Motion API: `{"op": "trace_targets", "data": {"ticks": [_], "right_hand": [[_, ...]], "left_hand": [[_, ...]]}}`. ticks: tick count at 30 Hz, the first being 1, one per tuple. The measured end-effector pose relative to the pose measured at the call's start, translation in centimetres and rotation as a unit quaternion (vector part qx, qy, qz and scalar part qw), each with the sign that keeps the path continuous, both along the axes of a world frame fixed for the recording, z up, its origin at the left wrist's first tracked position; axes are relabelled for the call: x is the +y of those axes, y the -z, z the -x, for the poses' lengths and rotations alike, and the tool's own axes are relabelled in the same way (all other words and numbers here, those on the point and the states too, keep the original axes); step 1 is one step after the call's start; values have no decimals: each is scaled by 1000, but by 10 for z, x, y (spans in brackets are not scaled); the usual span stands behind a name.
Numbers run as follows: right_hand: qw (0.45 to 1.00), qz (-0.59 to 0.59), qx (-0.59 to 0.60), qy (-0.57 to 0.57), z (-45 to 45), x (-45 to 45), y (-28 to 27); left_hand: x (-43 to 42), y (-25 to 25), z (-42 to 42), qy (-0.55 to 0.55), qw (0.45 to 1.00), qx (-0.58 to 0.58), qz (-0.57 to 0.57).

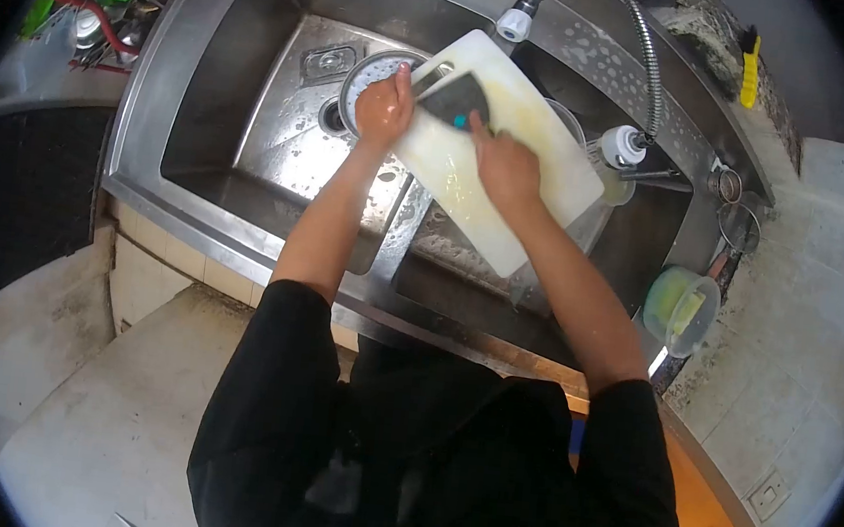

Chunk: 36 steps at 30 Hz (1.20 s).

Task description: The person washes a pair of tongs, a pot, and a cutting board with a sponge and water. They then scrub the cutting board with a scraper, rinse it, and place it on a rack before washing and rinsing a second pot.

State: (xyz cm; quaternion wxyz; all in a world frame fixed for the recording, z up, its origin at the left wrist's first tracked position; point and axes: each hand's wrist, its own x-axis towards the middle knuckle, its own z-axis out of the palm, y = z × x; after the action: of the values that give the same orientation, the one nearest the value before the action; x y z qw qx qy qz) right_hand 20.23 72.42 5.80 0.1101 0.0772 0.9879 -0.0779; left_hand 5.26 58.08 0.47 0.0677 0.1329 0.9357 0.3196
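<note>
A white cutting board [464, 182] lies tilted across the divider of the steel double sink, with wet, yellowish patches on its face. My left hand [383, 108] is closed on its upper left edge, thumb up, close to the handle slot. On the upper part of the board is a dark grey flat piece [455, 98] with a small teal spot; its kind I cannot make out. My right hand [505, 170] presses on this piece, index finger stretched forward and the other fingers curled. Behind my left hand, a round metal bowl [356, 82] with whitish contents sits partly hidden.
A spray tap [623, 146] with a coiled hose hangs over the right basin [634, 252]. The left basin [282, 141] has a drain. A tub with a sponge [681, 308] and small strainers [736, 226] stand at right. Utensils [103, 10] crowd the far left.
</note>
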Motion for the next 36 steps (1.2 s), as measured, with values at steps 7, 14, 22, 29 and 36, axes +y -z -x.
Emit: {"op": "trace_targets", "data": {"ticks": [7,14,22,29,36], "right_hand": [[998,12,34,-42,-97,6,9],[890,185,86,408,-132,133,48],[361,709,236,558,-110,75,81],[443,752,131,471,-111,143,69],[514,692,158,482,-119,155,18]], "left_hand": [[1,5,-6,-3,997,76,-11],[4,1,-10,103,969,223,8],[13,3,-27,16,967,226,118],[89,-14,-172,264,941,151,145],[113,-36,-143,332,934,127,-17]]}}
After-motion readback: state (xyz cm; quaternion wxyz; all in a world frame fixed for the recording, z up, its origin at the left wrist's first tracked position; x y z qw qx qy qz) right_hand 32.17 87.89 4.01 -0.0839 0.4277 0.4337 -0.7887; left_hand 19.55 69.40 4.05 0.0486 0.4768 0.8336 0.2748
